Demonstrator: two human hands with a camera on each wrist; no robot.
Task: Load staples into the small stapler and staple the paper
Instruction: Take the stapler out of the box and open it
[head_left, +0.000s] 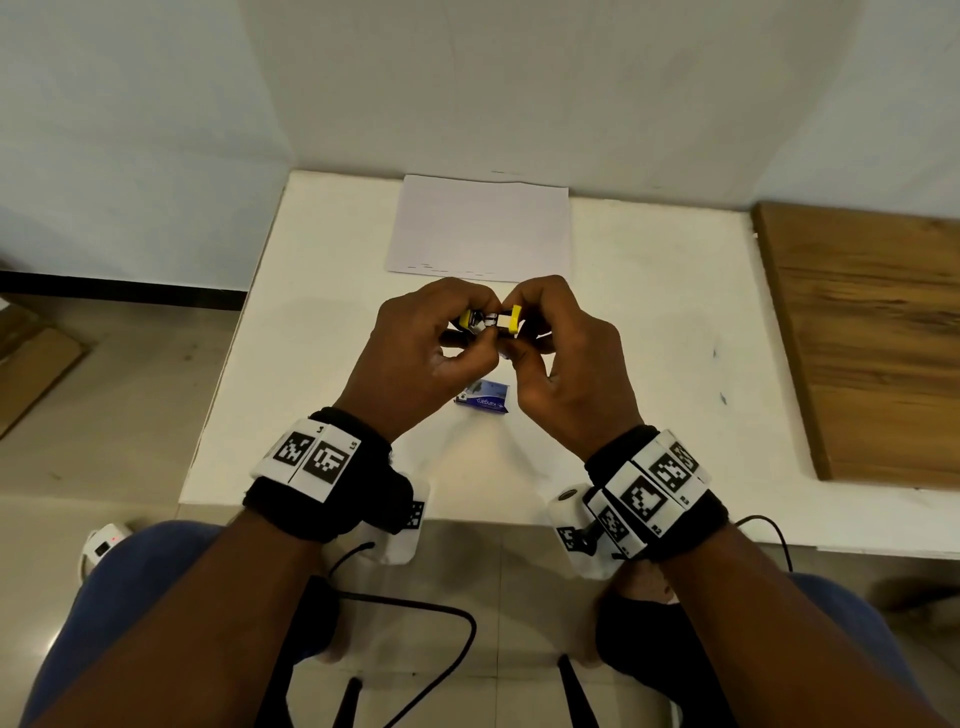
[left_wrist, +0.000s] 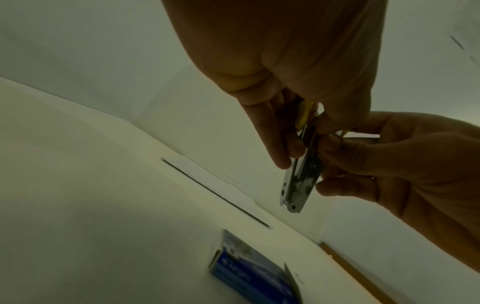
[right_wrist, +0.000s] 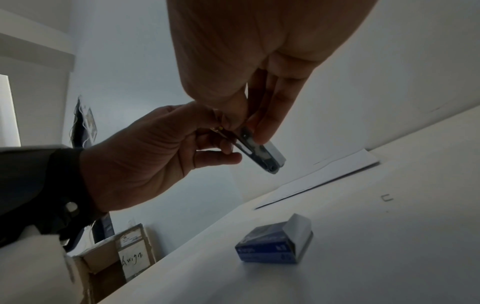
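A small yellow and metal stapler is held above the table between both hands. My left hand grips its left end with curled fingers, and my right hand pinches its right end. In the left wrist view the stapler's metal body hangs below my left fingers, with the right hand touching it from the right. In the right wrist view the stapler shows under my right fingers. A blue staple box lies on the table with its flap open. The white paper lies beyond the hands.
The white table ends at a wall behind the paper. A wooden board lies at the right. One loose staple rests on the table right of the box. A cardboard box stands on the floor to the left.
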